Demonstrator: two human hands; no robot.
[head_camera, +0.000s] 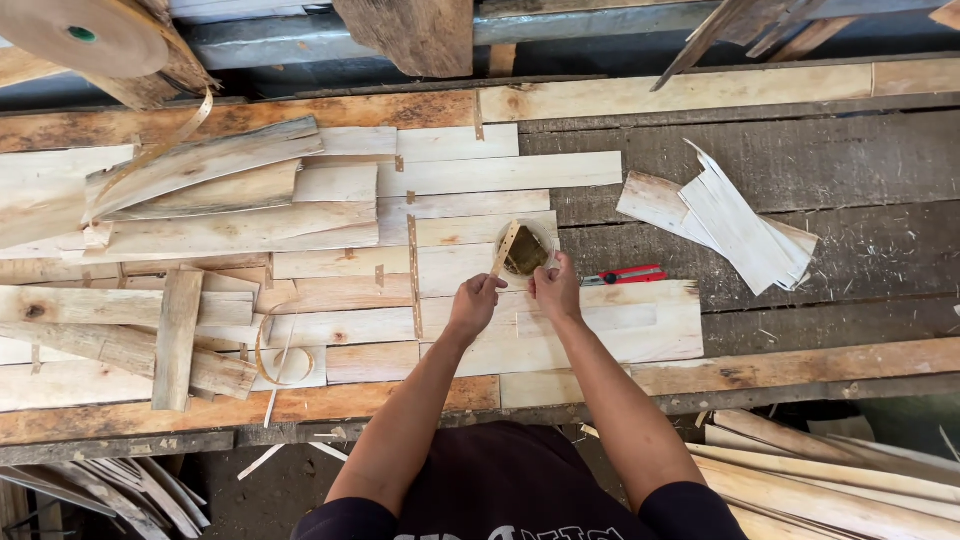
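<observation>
My left hand (474, 301) pinches a narrow strip of brown paper tape (505, 249) that rises toward a small round bowl (525, 249) of dark liquid. My right hand (556, 287) sits just right of it, fingers closed at the bowl's near rim; I cannot tell what it grips. Both hands hover over pale wood veneer sheets (600, 330) laid edge to edge on the workbench. Short tape pieces (412, 270) lie across some veneer seams.
A red-handled cutter (628, 275) lies right of the bowl. Loose veneer offcuts (730, 220) are stacked at right, rougher veneer strips (190, 190) piled at left. A tape roll (85, 35) hangs at top left. More veneer (830, 480) lies below the bench edge.
</observation>
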